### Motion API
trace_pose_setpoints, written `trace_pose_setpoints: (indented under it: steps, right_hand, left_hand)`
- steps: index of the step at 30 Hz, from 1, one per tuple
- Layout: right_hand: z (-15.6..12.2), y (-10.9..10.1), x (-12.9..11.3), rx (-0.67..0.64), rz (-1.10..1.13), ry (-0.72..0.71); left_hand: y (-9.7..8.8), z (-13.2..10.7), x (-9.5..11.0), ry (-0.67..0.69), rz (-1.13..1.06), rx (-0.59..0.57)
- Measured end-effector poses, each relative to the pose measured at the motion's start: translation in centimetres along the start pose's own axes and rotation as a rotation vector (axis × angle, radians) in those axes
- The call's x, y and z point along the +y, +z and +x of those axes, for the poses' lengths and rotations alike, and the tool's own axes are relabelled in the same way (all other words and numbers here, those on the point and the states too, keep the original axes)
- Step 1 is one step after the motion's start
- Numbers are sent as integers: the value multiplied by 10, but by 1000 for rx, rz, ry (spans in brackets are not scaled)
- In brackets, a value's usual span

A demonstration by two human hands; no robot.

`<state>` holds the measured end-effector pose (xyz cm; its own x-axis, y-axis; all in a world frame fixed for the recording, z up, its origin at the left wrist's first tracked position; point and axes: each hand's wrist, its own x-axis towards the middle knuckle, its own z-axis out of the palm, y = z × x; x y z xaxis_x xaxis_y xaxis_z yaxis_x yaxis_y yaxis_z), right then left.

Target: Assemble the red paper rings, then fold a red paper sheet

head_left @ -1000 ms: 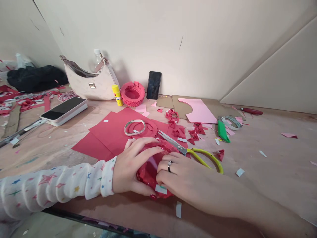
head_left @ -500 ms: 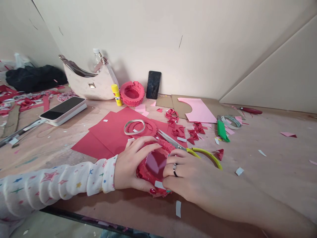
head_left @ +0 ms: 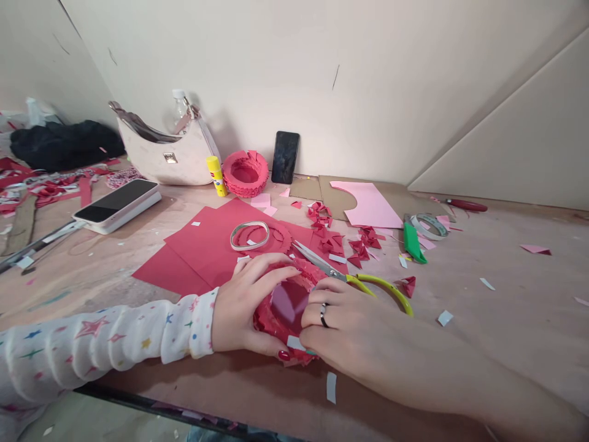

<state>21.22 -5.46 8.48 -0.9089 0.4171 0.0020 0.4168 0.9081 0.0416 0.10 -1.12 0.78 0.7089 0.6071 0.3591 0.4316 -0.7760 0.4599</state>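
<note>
Two hands hold one red folded-paper ring [head_left: 281,322] above the front edge of the tabletop [head_left: 464,350]. The left hand [head_left: 246,307] is curved over the left side of the ring, and the right hand [head_left: 354,334] presses on its right side, so both grips are closed on it, with the fingers partly bent. One pair of scissors [head_left: 322,265] with yellow-green handles lies just beside the right hand. A second red ring [head_left: 245,174] stands near the wall, beside one yellow glue stick [head_left: 216,176]; its label is too small to read.
</note>
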Motion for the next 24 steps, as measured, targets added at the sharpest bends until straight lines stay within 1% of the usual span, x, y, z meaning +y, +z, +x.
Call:
trace_pose_setpoints:
  steps: [8, 15, 19, 24]
  right_hand:
    - [1, 1, 4, 4, 15, -32]
    - [2, 4, 3, -2, -12, -25]
    - [4, 5, 5, -11, 42, -24]
    - [4, 3, 7, -20, 134, 17]
  left_hand:
    - [0, 0, -1, 12, 9, 7]
    - [0, 0, -1, 20, 0, 9]
    - [0, 0, -1, 25, -6, 18]
    - [1, 0, -1, 9, 0, 12]
